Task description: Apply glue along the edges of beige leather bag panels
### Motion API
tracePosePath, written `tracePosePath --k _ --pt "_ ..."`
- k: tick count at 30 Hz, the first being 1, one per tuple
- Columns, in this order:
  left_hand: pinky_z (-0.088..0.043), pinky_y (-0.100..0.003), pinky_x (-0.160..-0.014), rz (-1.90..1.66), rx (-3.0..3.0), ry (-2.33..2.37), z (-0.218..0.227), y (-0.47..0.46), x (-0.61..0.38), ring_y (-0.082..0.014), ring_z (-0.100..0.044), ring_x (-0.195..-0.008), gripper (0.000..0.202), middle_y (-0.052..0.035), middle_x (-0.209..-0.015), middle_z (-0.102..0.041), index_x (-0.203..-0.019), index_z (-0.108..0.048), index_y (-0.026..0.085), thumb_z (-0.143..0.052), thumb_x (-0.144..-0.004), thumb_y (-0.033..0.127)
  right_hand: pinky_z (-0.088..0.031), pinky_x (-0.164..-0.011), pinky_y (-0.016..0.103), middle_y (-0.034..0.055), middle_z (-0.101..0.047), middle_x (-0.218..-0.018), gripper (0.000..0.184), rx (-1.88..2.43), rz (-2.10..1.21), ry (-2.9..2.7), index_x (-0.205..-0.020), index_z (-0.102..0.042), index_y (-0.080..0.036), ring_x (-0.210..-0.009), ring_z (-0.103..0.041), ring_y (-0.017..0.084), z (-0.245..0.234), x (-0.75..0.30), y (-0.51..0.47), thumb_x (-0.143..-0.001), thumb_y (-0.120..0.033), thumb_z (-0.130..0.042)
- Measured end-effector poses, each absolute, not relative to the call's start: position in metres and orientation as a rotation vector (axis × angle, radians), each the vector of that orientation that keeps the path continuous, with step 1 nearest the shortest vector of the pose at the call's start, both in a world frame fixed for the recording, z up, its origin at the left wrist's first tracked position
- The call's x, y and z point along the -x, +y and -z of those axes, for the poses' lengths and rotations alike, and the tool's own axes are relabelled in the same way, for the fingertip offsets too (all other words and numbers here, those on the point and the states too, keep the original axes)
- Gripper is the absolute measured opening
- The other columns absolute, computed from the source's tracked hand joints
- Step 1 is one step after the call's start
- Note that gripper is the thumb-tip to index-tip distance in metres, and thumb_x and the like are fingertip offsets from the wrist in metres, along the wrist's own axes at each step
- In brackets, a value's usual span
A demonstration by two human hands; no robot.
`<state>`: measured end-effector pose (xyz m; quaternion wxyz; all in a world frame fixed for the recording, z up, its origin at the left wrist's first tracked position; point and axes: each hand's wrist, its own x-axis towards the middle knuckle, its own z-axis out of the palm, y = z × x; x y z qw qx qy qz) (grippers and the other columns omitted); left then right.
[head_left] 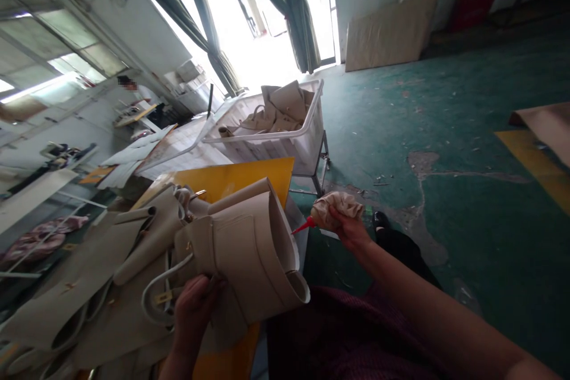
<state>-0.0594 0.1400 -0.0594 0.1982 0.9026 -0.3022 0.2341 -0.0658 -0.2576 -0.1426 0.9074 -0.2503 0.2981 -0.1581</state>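
Note:
My left hand [193,309] grips the lower edge of a cream leather bag [240,243] with curled side panels, holding it over the yellow board [240,177] on the table. My right hand [350,227] is closed round a glue bottle [332,211] wrapped in brownish paper or cloth. The bottle's red nozzle [301,227] points at the bag's right edge and stops just short of it. More cream bag pieces and handles [89,285] are piled to the left of the bag.
A white plastic crate [285,130] holding cream bag pieces stands on a metal frame beyond the table. Another person [133,92] is at a bench at far left. Green worn floor spreads to the right, with cardboard sheets [389,29] against the back wall.

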Motion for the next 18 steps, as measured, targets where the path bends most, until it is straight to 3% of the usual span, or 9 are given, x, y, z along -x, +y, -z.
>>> tracePosePath --k 6,18 --pt "-0.039 -0.019 -0.052 -0.727 -2.511 -0.831 0.061 0.132 0.061 -0.0104 -0.047 -0.052 0.046 0.0052 -0.058 -0.043 -0.059 -0.039 0.021 -0.067 -0.094 0.031 -0.067 -0.07 0.033 0.0037 -0.08 -0.096 0.064 0.607 0.312 0.627 -0.09 -0.075 -0.023 -0.089 -0.076 0.026 0.142 0.08 -0.255 -0.035 -0.033 -0.107" --pt "-0.04 -0.022 -0.054 -0.717 -2.531 -0.761 0.065 0.136 0.065 -0.0119 -0.046 -0.054 0.052 0.0034 -0.056 -0.044 -0.055 -0.042 0.021 -0.066 -0.097 0.042 -0.065 -0.058 0.024 0.0006 -0.08 -0.086 0.072 0.465 0.258 0.78 -0.084 -0.079 -0.02 -0.073 -0.074 0.019 0.118 0.127 -0.251 -0.019 -0.031 -0.11"
